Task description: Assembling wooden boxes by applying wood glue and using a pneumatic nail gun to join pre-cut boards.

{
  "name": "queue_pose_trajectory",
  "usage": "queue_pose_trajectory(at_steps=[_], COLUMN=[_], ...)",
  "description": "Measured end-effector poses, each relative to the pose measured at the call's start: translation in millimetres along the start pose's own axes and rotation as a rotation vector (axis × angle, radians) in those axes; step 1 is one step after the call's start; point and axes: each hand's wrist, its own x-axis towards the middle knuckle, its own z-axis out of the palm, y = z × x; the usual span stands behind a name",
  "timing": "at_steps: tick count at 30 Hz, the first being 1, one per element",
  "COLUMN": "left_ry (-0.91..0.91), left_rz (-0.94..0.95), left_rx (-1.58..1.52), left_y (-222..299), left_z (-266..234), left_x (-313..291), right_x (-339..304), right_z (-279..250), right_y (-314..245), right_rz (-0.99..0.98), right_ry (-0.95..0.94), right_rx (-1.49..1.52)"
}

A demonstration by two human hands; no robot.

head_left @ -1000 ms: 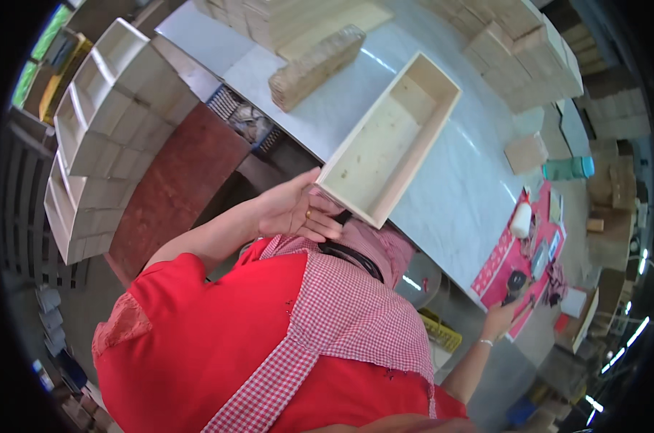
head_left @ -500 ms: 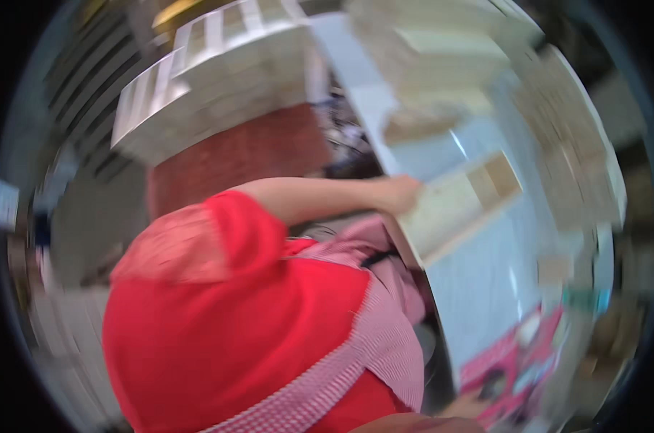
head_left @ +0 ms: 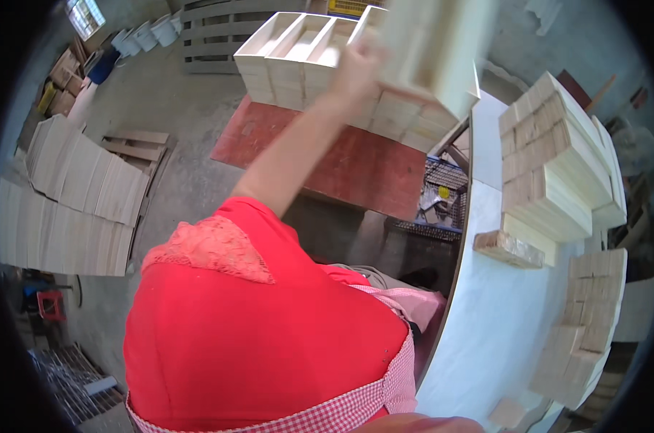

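Note:
My left arm reaches out toward the far side, with my left hand [head_left: 363, 68] closed on the near side of a pale wooden box [head_left: 442, 47]. That box is tilted and smeared by motion, and its far end runs out of the picture. It is over the right part of a row of similar open wooden boxes [head_left: 287, 76], hiding some of them. Whether it touches them I cannot tell. The row stands on a red board [head_left: 305, 151]. My right hand does not show.
On my right, a white tabletop [head_left: 478, 310] carries stacked wooden pieces [head_left: 550, 151] and a wood block [head_left: 507, 249]. A dark crate [head_left: 442, 195] with small items sits between table and red board. More boards [head_left: 81, 173] are stacked on the floor at left.
The wooden box has left the white tabletop and is now over the row of boxes, carried by my left hand. The view has swung; my right hand and the pink item have gone from view.

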Motion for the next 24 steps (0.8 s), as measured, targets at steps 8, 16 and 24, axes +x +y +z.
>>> queue_pose_trajectory(at_steps=[8,16,24], left_ry=[0.624,0.339,0.221], left_rz=[0.204,-0.307,-0.127], left_rx=[0.758,0.838,1.332], left_y=[-94.6,-126.3,-222.5], left_z=[-231.6,-158.7,-236.4], left_x=[220.2,225.0,332.3], right_x=[27.1,26.3,20.4], right_z=[76.9,159.9,151.5], right_y=[-34.3,46.8,30.8], right_rz=[-0.427,0.053,-0.068], right_ry=[0.122,-0.211,-0.405], right_rx=[0.126,0.504,0.406])
